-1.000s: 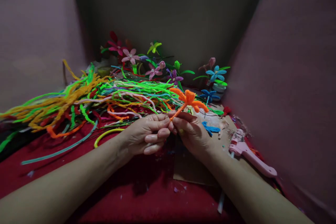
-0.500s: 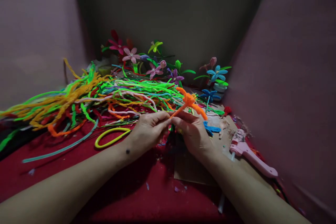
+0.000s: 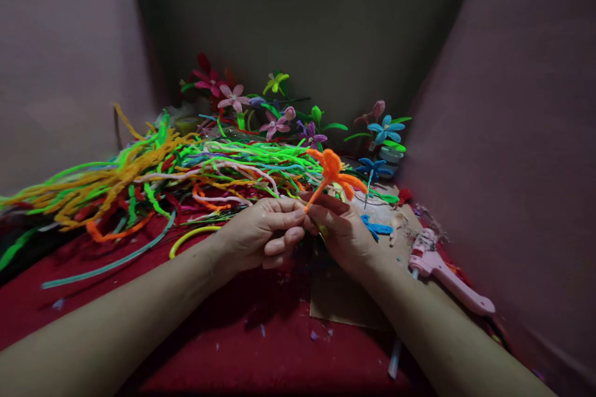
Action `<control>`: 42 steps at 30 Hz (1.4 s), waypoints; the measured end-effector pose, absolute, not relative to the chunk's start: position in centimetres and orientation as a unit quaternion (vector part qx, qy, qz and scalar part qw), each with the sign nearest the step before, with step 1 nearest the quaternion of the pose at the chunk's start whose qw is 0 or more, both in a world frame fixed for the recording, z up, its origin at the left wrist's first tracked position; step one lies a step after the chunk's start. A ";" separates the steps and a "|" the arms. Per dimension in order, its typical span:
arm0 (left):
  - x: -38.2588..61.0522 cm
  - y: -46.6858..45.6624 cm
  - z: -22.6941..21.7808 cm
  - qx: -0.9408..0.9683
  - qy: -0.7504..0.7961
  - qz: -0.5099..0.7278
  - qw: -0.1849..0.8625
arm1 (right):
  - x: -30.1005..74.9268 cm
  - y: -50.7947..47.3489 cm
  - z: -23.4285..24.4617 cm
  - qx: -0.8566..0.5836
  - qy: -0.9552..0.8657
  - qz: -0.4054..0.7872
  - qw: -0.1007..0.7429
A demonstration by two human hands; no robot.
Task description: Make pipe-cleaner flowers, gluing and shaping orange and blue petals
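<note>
I'm watching the left hand [image 3: 265, 232] and right hand [image 3: 347, 239], both nearly closed, pinch one fuzzy orange chenille flower [image 3: 331, 166] by its stem, near centre. One smooth pink glue gun [image 3: 449, 276] at four o'clock, one five-petalled light-blue flower [image 3: 386, 129] at two, tangled chenille stems [image 3: 153, 180] at nine.

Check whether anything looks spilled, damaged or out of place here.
Small pale scraps litter the red surface in the foreground, looking like stray offcuts, and the fuzzy stems sprawl in a tangled pile. That's mere untidiness; the orange flower shows no obvious damage.
</note>
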State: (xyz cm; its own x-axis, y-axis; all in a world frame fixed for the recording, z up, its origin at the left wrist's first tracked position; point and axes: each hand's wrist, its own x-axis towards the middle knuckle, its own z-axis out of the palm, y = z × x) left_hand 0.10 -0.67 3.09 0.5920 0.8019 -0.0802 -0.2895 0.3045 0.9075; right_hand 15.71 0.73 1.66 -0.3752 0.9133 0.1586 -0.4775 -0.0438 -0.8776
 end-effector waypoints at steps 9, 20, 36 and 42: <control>1.0 -1.4 3.4 0.695 0.439 0.415 0.390 | 15.3 0.7 1.3 -0.259 -0.453 0.642 0.562; 1.1 -1.6 3.8 0.621 0.446 0.446 0.465 | 15.3 -0.2 1.9 -0.276 -0.522 0.605 0.535; 0.9 -1.6 3.3 0.674 0.446 0.441 0.391 | 15.3 0.9 0.9 -0.286 -0.440 0.633 0.570; 1.0 -1.7 2.5 0.751 0.461 0.441 0.172 | 15.0 0.2 1.2 -0.319 -0.455 0.602 0.574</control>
